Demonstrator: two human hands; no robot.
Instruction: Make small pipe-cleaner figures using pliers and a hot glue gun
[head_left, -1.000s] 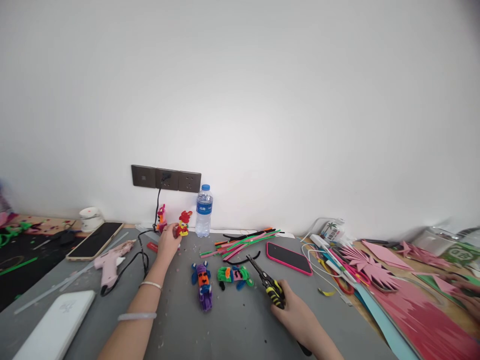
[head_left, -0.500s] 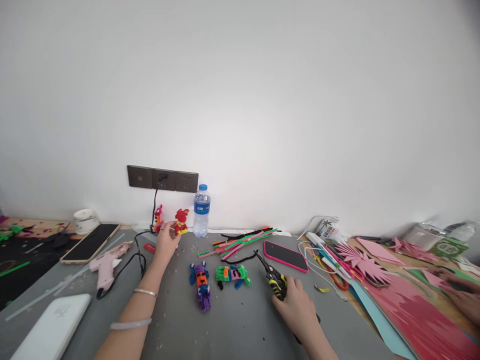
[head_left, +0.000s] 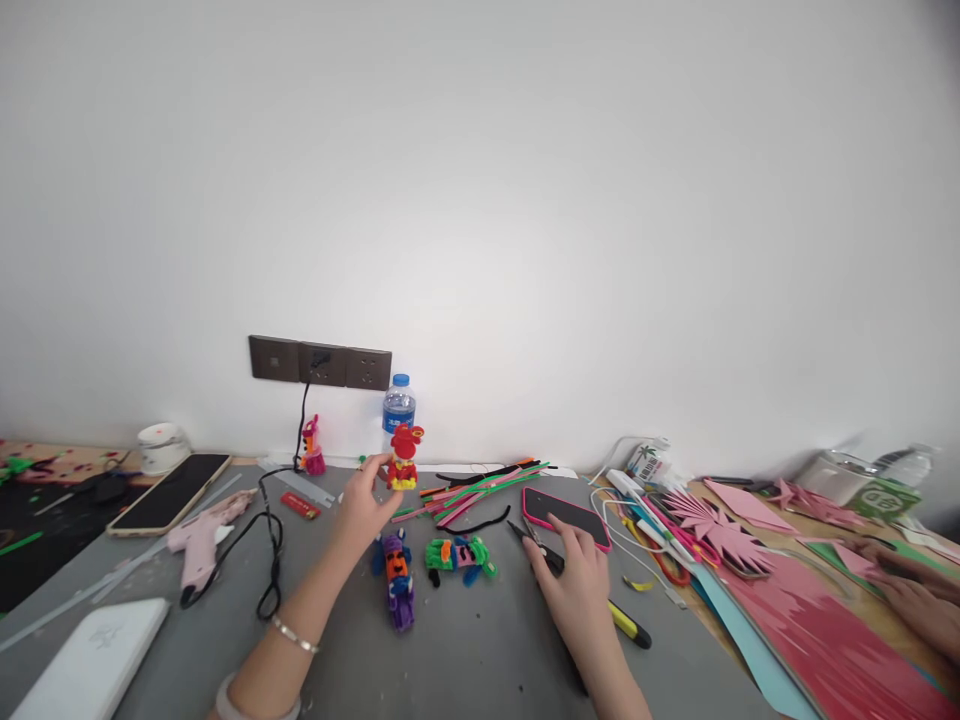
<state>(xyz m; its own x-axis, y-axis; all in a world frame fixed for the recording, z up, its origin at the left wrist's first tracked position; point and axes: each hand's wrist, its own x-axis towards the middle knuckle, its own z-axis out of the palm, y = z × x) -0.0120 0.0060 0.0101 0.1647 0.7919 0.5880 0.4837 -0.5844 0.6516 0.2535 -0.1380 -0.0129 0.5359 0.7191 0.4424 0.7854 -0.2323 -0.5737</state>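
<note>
My left hand (head_left: 369, 500) is closed on a small red and yellow fuzzy figure (head_left: 403, 458), held upright in front of the water bottle (head_left: 399, 405). My right hand (head_left: 576, 578) is over a pair of pliers (head_left: 628, 624) with black and yellow handles that lies on the grey mat. Its fingers are spread, and it covers the middle of the pliers. Between the hands lie a purple and orange fuzzy figure (head_left: 399, 580) and a green one (head_left: 459, 555). A black pipe cleaner (head_left: 484, 522) rests just beyond the pliers' tips.
Behind are bundled pipe cleaners (head_left: 480, 492) and a pink-cased phone (head_left: 566, 515). A pink glue gun (head_left: 201, 545), its cord and a white power bank (head_left: 94, 655) lie left. Pink papers (head_left: 832, 620) and another person's hands (head_left: 911, 590) are at right.
My left hand has brought the red figure rightward and nearer, in front of the bottle. My right hand has loosened from the pliers, its fingers now spread, and the pliers lie on the mat.
</note>
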